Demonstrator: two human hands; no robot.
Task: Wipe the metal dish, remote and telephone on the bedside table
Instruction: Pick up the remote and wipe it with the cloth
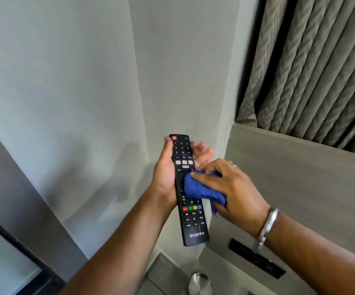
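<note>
A long black remote (190,220) with coloured buttons is held upright in the air, buttons facing me, in my left hand (166,175), which grips it from behind along its upper half. My right hand (229,188) is closed on a bunched blue cloth (200,188) and presses it against the middle of the remote's face. A round metal dish (200,284) lies on the bedside table (166,271) at the bottom edge, below the remote. The telephone is out of view.
A grey-white wall corner fills the background. A wood-grain headboard panel (300,177) with a black recessed socket strip (257,260) stands at the right, with patterned grey curtains (321,67) above it. A dark-framed glass panel (8,265) is at the lower left.
</note>
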